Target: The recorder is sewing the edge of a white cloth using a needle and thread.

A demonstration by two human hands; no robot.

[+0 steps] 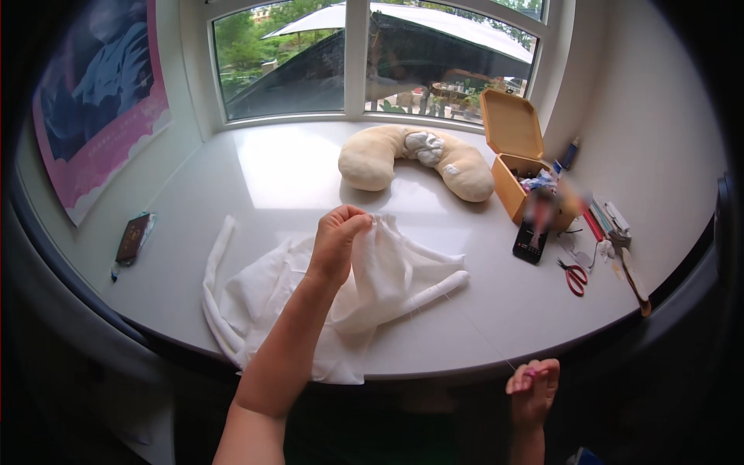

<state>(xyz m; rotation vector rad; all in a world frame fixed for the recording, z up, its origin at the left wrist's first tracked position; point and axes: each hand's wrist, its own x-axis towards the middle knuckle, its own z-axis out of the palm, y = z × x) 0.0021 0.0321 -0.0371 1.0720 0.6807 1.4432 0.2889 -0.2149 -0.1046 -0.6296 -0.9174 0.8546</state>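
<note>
My left hand is closed in a pinch on the gathered upper edge of a white cloth, lifting that part above the table. The rest of the cloth lies in loose folds, with long rolled, tube-like strips at its left and right. From the right strip a thin white thread runs taut toward the table's front edge. It ends at my right hand, whose fingers are pinched together at the lower right. Something small and pink shows at those fingertips. Whether a needle is there too is too small to tell.
A cream U-shaped pillow lies near the window. At the right stand an open wooden box, a dark phone, red-handled pliers and several slim tools. A brown booklet lies far left on the white table.
</note>
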